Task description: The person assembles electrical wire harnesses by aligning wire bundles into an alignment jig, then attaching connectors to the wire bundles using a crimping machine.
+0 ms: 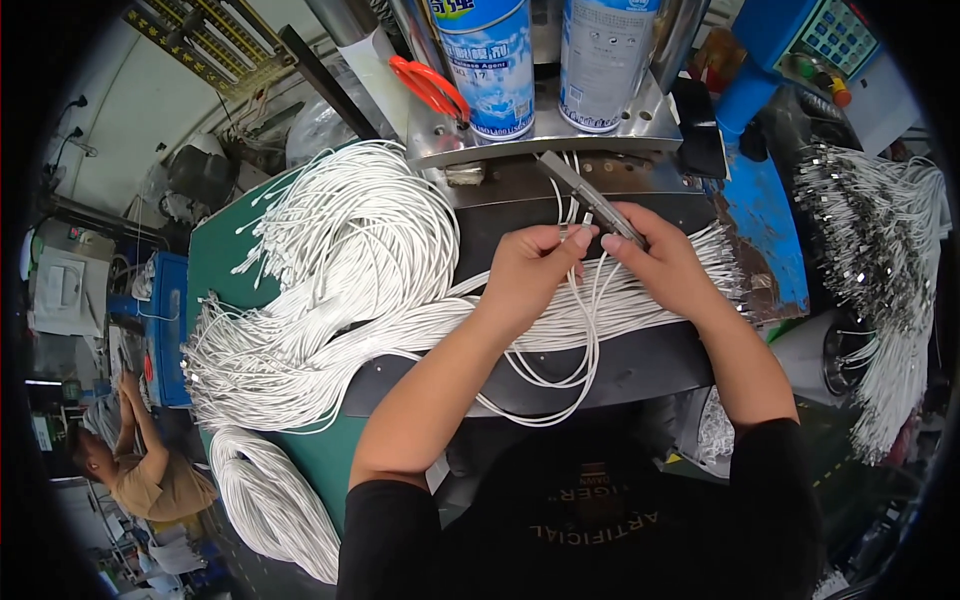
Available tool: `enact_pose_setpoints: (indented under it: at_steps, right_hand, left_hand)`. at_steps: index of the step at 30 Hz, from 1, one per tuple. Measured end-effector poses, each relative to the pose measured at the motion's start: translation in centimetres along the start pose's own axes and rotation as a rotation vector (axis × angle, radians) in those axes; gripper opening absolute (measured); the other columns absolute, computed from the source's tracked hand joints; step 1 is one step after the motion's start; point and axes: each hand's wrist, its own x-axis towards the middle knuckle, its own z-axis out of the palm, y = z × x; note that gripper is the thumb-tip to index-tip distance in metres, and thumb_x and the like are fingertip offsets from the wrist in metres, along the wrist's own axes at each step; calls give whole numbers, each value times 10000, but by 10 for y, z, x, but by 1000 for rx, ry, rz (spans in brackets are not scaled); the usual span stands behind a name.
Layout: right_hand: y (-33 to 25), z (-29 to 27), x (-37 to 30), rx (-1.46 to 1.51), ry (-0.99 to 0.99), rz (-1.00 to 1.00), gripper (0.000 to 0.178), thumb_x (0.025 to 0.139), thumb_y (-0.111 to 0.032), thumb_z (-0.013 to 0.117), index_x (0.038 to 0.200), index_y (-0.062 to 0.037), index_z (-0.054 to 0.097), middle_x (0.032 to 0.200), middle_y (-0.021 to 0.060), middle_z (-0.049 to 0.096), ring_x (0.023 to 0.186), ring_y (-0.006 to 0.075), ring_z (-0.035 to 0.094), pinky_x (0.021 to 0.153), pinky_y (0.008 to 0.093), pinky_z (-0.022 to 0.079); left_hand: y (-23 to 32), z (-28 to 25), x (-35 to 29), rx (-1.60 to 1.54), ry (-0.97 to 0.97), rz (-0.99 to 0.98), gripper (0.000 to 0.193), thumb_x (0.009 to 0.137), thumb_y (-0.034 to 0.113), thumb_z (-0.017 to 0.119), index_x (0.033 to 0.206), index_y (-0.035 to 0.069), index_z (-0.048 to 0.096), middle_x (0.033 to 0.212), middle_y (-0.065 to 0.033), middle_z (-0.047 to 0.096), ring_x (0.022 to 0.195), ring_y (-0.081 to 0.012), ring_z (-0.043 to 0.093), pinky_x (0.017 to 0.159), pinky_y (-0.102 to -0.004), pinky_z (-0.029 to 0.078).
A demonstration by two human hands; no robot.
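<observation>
My left hand (530,268) is closed in a pinch on white cables with small connector ends (588,222), over the middle of the bench. Beside it, my right hand (660,258) grips a long grey metal tool (585,188) that slants up to the left; its exact kind I cannot make out. The two hands nearly touch at the fingertips. From them a few white cables (590,350) loop down toward me. Beneath lies a thick bundle of white cables (440,325) with metal ends, spreading left and right across the dark worktop.
A coiled heap of white cables (350,220) covers the left, another bundle (270,500) hangs nearer. Two blue spray cans (490,75) and red-handled scissors (430,88) stand on a metal ledge (550,145). Cable bunches (890,250) hang at right. A person (150,470) works far left.
</observation>
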Motion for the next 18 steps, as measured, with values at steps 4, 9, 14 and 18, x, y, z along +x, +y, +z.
enact_pose_setpoints:
  at_steps: [4,9,14,18]
  right_hand:
    - [2,-9,3,-294,-46,-67,388,970,-189,660,1316,-24,596,1039,40,676,896,90,593,782,279,493]
    - [7,-20,0,-38,4,1,432,933,-192,697,1319,-28,590,992,77,684,866,101,619,765,290,505]
    - [-11,-26,0,-284,-7,-3,459,913,-193,716,1321,-28,586,970,96,674,857,110,621,764,286,504]
    - [-16,-22,-1,-197,-30,167,452,917,-194,711,1317,-24,586,996,102,681,882,119,613,782,301,504]
  left_hand:
    - [-2,-11,8,106,-119,18,287,998,210,657,1155,-27,700,894,-28,677,750,-84,600,738,-243,508]
    - [16,-3,5,56,-4,-51,285,991,213,667,1136,-28,713,834,-10,649,735,-83,601,705,-236,509]
    - [19,-4,5,-239,-43,-163,249,984,201,673,1076,-20,741,797,-7,636,671,-78,566,615,-220,453]
    - [10,3,9,13,58,-65,247,983,190,673,1085,-27,734,786,-4,628,666,-78,574,589,-224,442]
